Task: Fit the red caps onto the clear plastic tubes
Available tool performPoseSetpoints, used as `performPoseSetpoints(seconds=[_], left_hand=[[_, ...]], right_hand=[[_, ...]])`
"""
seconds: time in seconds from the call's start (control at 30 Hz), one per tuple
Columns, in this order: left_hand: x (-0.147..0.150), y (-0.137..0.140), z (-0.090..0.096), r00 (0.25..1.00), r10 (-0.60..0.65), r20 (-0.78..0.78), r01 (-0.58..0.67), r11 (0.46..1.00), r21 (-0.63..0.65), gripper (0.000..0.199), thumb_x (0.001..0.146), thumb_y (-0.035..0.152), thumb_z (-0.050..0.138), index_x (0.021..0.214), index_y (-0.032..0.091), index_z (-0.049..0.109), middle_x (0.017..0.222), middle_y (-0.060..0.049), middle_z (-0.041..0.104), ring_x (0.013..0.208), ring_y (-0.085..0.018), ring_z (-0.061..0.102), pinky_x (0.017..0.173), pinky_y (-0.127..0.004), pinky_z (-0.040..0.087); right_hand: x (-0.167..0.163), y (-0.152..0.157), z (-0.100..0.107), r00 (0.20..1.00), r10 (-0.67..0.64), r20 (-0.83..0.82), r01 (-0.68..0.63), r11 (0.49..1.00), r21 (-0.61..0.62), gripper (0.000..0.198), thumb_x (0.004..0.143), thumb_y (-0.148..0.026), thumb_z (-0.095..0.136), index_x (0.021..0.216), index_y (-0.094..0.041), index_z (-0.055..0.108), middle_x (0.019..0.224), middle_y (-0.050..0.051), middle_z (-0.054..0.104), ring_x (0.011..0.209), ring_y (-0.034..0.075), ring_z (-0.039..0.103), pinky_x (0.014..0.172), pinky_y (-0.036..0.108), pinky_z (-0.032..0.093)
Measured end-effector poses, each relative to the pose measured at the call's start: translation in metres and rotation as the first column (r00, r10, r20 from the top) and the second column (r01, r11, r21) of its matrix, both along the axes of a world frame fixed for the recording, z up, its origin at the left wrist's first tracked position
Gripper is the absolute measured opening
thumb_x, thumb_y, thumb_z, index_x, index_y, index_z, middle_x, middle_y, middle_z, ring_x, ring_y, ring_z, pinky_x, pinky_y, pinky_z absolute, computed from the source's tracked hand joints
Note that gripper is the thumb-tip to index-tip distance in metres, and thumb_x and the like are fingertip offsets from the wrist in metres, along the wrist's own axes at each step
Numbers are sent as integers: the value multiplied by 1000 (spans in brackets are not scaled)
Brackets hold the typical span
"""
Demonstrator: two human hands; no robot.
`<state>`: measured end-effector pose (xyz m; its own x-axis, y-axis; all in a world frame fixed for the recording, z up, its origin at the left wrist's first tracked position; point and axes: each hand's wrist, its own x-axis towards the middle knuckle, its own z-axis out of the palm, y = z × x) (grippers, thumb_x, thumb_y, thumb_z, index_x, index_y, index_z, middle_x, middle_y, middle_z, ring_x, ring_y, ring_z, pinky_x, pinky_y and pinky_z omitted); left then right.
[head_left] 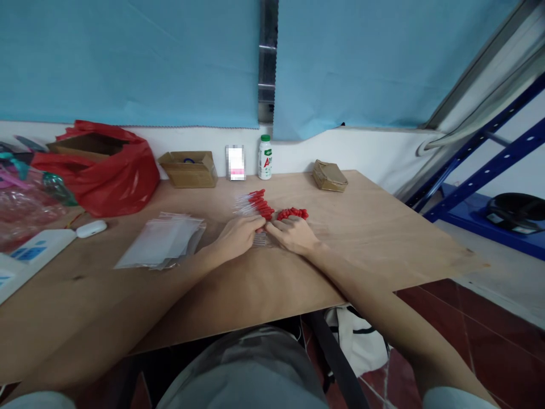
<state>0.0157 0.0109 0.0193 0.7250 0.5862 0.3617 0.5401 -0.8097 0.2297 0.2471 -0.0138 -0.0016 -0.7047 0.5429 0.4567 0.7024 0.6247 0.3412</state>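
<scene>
Near red-tipped sticks (259,203), left hand (239,235), right hand (295,234), “AD” bottle (265,160) behind

Phone scrn (236,163) pixelated; wht strip (36,251) cut off L; R fingers (276,226) hold unclear.

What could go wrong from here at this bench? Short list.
1. The red cluster sits right by the right hand; a nudge might scatter it.
2. The red-ended pieces lie loose beside the left hand, close to that cluster, so the two groups could get mixed.
3. The clear plastic bags lie next to the left forearm; a sweep of the arm might shift them.
</scene>
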Motion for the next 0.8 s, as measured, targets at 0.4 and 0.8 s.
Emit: performPoseSetpoints(seconds=[0.4, 0.8], left_hand=[[-22, -3, -4, 997, 14, -80, 4, 974, 224, 33, 110, 36, 43, 98, 19, 68, 82, -7, 72, 76, -22, 66, 76, -36, 48], [-36, -15, 19, 995, -26, -92, 21, 999, -49, 32, 111, 33, 37, 96, 21, 63, 80, -2, 69, 72, -19, 64, 66, -31, 43]], right_hand=[[-2, -1, 7, 998, 62, 7, -62, 997, 39, 27, 111, -23, 42, 109, -19, 69, 88, 4, 72, 77, 18, 58, 68, 34, 29], [-11, 2, 32, 995, 95, -15, -96, 980, -172, 39, 115, -36, 35, 103, -21, 69, 93, 6, 72, 79, 18, 56, 69, 32, 28]])
